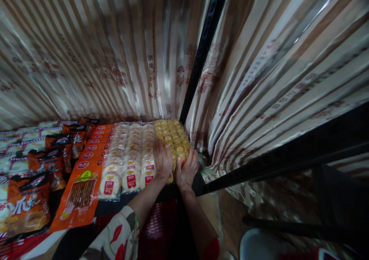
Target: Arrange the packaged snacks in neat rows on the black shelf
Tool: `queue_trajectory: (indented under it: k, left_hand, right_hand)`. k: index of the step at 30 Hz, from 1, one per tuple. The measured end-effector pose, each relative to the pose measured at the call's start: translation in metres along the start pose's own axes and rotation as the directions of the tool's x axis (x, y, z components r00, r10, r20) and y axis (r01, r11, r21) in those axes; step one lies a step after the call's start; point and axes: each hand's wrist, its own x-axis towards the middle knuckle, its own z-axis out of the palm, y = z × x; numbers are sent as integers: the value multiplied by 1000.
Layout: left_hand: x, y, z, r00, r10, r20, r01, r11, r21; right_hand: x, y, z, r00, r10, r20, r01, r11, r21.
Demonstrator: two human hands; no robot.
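Both my hands rest on a row of yellow snack packs (pixel 170 134) at the right end of a dark shelf (pixel 184 191). My left hand (pixel 162 161) lies flat, fingers stretched over the seam between the yellow packs and the clear packs of round white cakes (pixel 130 156). My right hand (pixel 186 171) presses on the front yellow packs, fingers bent over their right edge. Neither hand lifts anything.
Left of the cakes lie rows of orange stick-snack bags (pixel 83 183) and dark orange bags (pixel 29 202). Striped curtain cloth (pixel 273 79) hangs behind and to the right. A black upright post (pixel 201 52) stands at the shelf corner. A red crate (pixel 158 225) sits below.
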Motion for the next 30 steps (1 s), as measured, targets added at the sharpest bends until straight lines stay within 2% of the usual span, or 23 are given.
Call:
queue_trajectory:
  k: [3,10,17,20,24,27,30]
  left_hand:
    - [3,-1,1,999,-19,26,19,1000,7]
    - [1,-4,4,999,36,32,-36,999,22]
    - [-7,2,-17,991,137,9,-137,991,-14]
    - [-27,6,-32,986,168,22,-167,986,-5]
    - [-71,1,-48,968,234,91,-239,970,37]
    - [-104,-11,-56,931,340,133,-353,931,90]
    - [-125,-22,-61,886,427,179,-449,887,108]
  right_hand:
    - [0,0,0,1000,0,-1,0,1000,-7]
    - [0,-2,-2,1000,-9,9,9,1000,8]
    - [-1,1,-1,999,32,-20,-31,999,38]
    - [-1,4,0,999,35,-25,-33,998,56]
    - [-4,4,-7,998,45,-32,-42,995,87]
    - [-11,1,-17,997,63,-41,-58,991,121]
    - [-22,0,-30,996,73,-50,-65,986,155]
